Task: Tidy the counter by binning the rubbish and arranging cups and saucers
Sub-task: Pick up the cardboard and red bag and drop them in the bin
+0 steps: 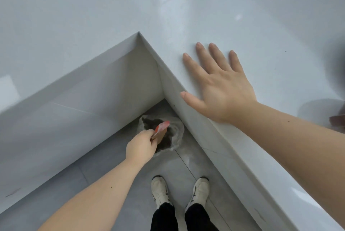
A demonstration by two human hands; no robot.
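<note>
While the right hand lies flat and spread, fingers splayed on the smooth, glossy white counter near its inner corner, the left hand is down low, fingers pinched tight on a crumpled red-and-brown wrapper. It's held right over the round bin, lined with a thin, wrinkled translucent bag, standing on grey floor tiles.

bin mouth open, hemmed by counter corner walls, floor approach seemingly clear
</note>
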